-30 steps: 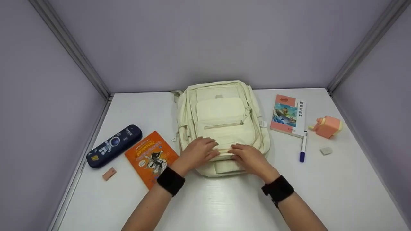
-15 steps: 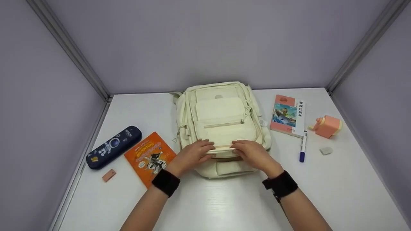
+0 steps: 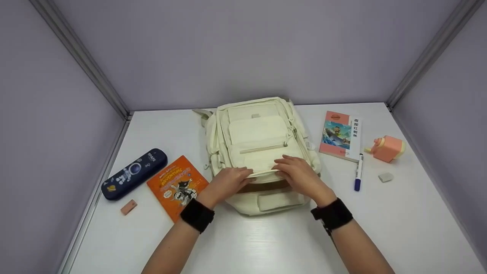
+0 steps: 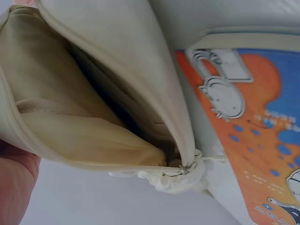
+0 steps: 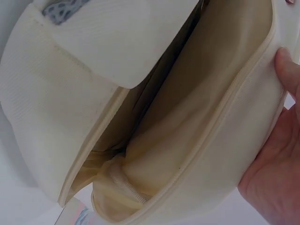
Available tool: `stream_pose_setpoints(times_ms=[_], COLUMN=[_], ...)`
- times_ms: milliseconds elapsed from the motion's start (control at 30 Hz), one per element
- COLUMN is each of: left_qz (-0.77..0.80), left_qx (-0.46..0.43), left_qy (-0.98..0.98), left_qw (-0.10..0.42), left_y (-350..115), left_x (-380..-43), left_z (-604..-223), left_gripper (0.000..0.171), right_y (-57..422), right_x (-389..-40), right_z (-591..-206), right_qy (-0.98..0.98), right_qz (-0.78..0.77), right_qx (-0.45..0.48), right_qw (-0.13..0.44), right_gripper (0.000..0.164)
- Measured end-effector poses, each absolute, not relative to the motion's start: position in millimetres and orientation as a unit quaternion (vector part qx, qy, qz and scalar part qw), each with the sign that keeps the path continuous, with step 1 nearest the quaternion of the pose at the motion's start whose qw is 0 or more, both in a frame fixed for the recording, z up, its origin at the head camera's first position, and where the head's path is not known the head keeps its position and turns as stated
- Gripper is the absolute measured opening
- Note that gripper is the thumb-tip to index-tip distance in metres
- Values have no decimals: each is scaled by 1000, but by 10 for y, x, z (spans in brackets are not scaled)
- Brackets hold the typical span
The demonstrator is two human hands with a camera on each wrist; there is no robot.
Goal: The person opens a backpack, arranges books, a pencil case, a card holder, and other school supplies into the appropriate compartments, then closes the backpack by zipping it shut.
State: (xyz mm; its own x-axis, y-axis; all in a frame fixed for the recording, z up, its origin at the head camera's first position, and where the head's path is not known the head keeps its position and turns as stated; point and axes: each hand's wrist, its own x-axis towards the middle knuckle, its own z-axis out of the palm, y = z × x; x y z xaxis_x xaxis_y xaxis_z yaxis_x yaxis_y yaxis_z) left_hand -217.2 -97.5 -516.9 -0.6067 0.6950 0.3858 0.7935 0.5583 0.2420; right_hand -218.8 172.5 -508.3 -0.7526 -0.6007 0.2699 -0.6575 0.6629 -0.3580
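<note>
A cream backpack (image 3: 258,131) lies front side up on the table, its zipped end towards me and the main opening gaping. My left hand (image 3: 228,183) pinches the upper edge of that opening on the left, fingers on top. On the right, my right hand (image 3: 301,178) grips the same edge; in the right wrist view its thumb (image 5: 287,70) presses the fabric. The tan lining (image 4: 47,75) shows inside, and the depth of the bag is dark. A zipper pull (image 4: 184,169) sits at the corner of the opening in the left wrist view.
Left of the bag lie an orange book (image 3: 180,186), a navy pencil case (image 3: 135,175) and a pink eraser (image 3: 129,207). To the right are a pink-and-white book (image 3: 339,135), a marker (image 3: 358,173), a pink pencil sharpener (image 3: 387,148) and a grey eraser (image 3: 385,177).
Both hands have lifted the upper edge, and the opening has widened from nearly closed to gaping. My right hand has moved slightly up and the backpack has shifted a little left.
</note>
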Motion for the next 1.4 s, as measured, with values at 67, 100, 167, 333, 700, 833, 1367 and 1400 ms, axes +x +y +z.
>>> stream_pose_setpoints(times_ms=[67, 100, 167, 333, 700, 833, 1367, 1400], left_qz=[-201, -203, -204, -202, -221, -253, -370, -373], left_qx=[-416, -413, -405, -384, -305, -278, -151, -146], left_qy=[-878, -879, -882, -888, -897, -901, -902, -902], left_qw=[126, 128, 131, 153, 232, 215, 162, 160], left_y=[-974, -974, -974, -976, -900, -923, -1097, -1106], left_x=[-2170, -2171, -2173, -2185, -2301, -2358, -2593, -2601], left_z=[-5135, -5119, -5085, -5009, -4793, -4713, -4528, -4524], left_gripper=[15, 15, 16, 17, 14, 15, 21, 21], right_y=[1719, 1716, 1711, 1680, 1661, 1710, 2074, 2123], right_x=[-2211, -2225, -2254, -2308, -2377, -2401, -2618, -2646], right_z=[-5078, -5073, -5065, -4996, -4718, -4681, -4710, -4735], right_qy=[-909, -908, -905, -900, -914, -921, -913, -915], right_qz=[227, 229, 237, 255, 259, 250, 313, 313], right_qx=[344, 344, 347, 346, 289, 261, 177, 163], right_qw=[63, 61, 63, 75, 119, 144, 192, 194], right_gripper=[17, 17, 17, 17, 22, 24, 37, 38])
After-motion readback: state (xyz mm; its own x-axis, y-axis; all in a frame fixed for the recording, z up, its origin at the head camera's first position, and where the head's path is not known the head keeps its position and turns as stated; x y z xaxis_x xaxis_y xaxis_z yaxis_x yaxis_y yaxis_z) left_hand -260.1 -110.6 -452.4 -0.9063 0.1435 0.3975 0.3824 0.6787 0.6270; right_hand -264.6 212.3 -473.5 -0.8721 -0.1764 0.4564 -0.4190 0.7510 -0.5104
